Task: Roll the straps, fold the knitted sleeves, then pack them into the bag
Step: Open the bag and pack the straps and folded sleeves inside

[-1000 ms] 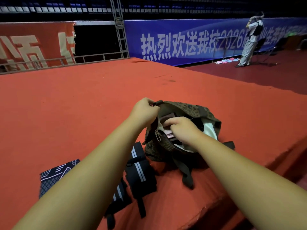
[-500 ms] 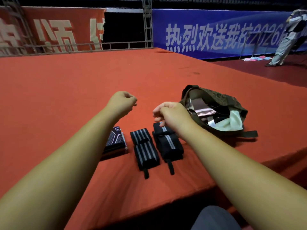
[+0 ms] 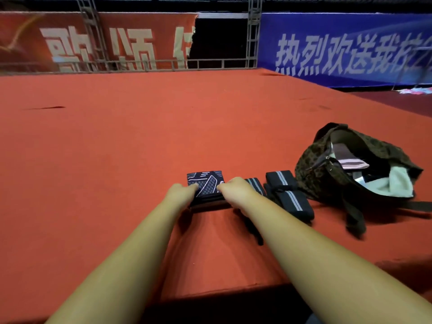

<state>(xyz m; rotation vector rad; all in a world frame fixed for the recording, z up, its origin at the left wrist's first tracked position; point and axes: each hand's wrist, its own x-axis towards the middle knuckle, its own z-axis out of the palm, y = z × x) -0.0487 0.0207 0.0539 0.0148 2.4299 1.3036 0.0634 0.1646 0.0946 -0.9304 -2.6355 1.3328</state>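
Left hand [image 3: 182, 192] and right hand [image 3: 235, 188] pinch the folded dark patterned knitted sleeves [image 3: 206, 182] near the red carpeted platform [image 3: 117, 148] front edge, surely soft and floppy, so lift both sides.

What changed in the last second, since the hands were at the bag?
Both left the bag and moved left: the left hand and right hand now grip the folded sleeve. The rolled straps and the bag stayed where they lay.

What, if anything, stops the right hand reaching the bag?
Probably nothing, so yes. The right hand holds the folded sleeve, and only two rolled straps lie between it and the open bag.
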